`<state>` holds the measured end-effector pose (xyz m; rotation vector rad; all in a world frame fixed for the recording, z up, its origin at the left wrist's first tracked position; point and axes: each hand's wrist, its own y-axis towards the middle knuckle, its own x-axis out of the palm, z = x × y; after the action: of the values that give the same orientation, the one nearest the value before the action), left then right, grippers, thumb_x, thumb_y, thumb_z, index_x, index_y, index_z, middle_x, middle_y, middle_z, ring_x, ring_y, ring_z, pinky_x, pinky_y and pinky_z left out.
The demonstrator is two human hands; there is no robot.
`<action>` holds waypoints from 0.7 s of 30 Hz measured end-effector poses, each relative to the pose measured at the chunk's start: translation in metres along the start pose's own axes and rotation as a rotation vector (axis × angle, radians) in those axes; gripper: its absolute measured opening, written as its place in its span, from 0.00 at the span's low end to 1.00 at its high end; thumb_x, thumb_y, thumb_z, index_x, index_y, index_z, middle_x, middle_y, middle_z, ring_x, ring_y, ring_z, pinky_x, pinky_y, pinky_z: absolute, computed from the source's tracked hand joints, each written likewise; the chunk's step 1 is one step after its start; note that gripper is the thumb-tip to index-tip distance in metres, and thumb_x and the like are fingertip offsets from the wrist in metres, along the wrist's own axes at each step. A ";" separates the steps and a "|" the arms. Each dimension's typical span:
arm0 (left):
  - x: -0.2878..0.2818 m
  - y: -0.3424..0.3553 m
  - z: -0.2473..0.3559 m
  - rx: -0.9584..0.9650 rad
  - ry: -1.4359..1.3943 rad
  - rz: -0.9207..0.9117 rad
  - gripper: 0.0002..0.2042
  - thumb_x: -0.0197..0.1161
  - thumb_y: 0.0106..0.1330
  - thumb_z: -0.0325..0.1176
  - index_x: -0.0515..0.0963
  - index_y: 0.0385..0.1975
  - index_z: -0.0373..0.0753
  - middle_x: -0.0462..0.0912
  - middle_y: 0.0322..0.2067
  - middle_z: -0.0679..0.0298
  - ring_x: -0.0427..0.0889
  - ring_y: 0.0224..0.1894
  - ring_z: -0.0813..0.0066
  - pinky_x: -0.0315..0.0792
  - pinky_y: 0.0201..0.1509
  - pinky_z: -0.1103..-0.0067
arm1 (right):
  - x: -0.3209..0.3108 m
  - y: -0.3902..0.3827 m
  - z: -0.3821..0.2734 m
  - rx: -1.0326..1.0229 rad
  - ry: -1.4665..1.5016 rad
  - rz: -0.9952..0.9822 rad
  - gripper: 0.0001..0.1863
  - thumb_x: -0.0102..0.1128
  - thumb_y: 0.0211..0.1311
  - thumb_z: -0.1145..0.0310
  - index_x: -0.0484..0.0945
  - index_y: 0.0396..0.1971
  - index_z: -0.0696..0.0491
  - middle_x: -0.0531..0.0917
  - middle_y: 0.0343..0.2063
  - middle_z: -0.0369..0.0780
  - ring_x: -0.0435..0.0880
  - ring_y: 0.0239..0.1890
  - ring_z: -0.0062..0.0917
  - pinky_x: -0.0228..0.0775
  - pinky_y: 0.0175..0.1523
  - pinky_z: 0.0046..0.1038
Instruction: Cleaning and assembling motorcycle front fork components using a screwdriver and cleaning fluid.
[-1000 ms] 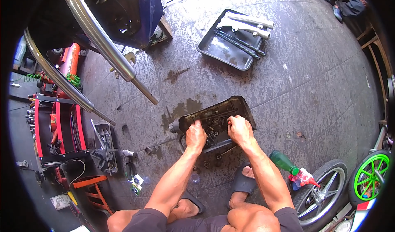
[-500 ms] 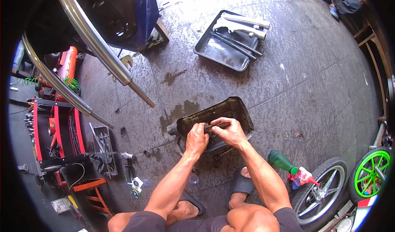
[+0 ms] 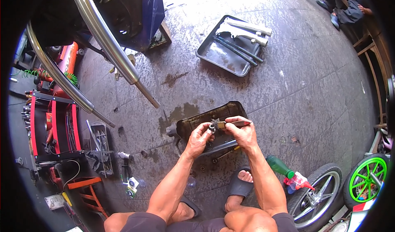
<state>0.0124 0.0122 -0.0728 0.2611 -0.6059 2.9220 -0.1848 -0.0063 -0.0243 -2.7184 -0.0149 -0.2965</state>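
Note:
My left hand (image 3: 199, 139) pinches a small metal ring-shaped part (image 3: 212, 128) over an oily dark pan (image 3: 232, 107). My right hand (image 3: 242, 131) is closed on a brush (image 3: 222, 125) with a slim handle, its bristles at the part in my left hand. Both hands are close together above the pan. Several small loose parts lie on the floor (image 3: 152, 178) just below the pan. What lies in the pan under my hands is mostly hidden.
A black tray (image 3: 214, 51) holds silver fork legs (image 3: 247, 36) and springs (image 3: 234, 51). Fork tubes (image 3: 107, 34) hang upper left. A red-black tool cart (image 3: 53, 125) stands left. A green bottle (image 3: 279, 166) and two wheels (image 3: 312, 193) are lower right. Another person (image 3: 349, 9) crouches upper right.
Both hands have come out of the pan's contents and together; a small part and a brush now show in them, raised above the pan. The view has shifted slightly.

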 end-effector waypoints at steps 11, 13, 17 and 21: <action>-0.003 0.004 -0.018 -0.194 -0.541 -0.077 0.14 0.44 0.79 0.43 0.74 0.45 0.40 0.80 0.30 0.65 0.78 0.28 0.76 0.72 0.30 0.79 | 0.011 -0.008 0.000 -0.089 -0.159 -0.035 0.11 0.65 0.59 0.72 0.83 0.40 0.60 0.88 0.31 0.40 0.84 0.34 0.17 0.76 0.42 0.23; -0.001 0.005 -0.013 -0.225 -0.636 -0.143 0.15 0.43 0.79 0.44 0.74 0.45 0.40 0.79 0.30 0.64 0.77 0.27 0.76 0.72 0.29 0.79 | 0.012 -0.007 0.000 -0.163 -0.328 0.085 0.10 0.64 0.60 0.73 0.83 0.40 0.60 0.88 0.31 0.41 0.84 0.33 0.17 0.76 0.40 0.23; 0.008 0.004 -0.009 -0.267 -0.551 0.084 0.18 0.40 0.79 0.43 0.74 0.44 0.36 0.83 0.36 0.55 0.83 0.32 0.65 0.78 0.34 0.71 | 0.022 -0.017 0.004 -0.149 -0.288 0.000 0.09 0.63 0.59 0.74 0.83 0.39 0.60 0.88 0.29 0.42 0.86 0.34 0.19 0.78 0.40 0.24; 0.018 0.003 -0.005 -0.330 -0.579 0.164 0.16 0.41 0.78 0.42 0.73 0.42 0.37 0.84 0.42 0.47 0.86 0.41 0.56 0.82 0.46 0.62 | 0.029 -0.017 0.013 -0.465 -0.532 0.123 0.09 0.64 0.58 0.73 0.83 0.38 0.58 0.87 0.35 0.45 0.88 0.36 0.29 0.80 0.41 0.29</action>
<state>-0.0061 0.0132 -0.0755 1.0736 -1.2194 2.8121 -0.1549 0.0137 -0.0233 -3.1507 0.0810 0.5279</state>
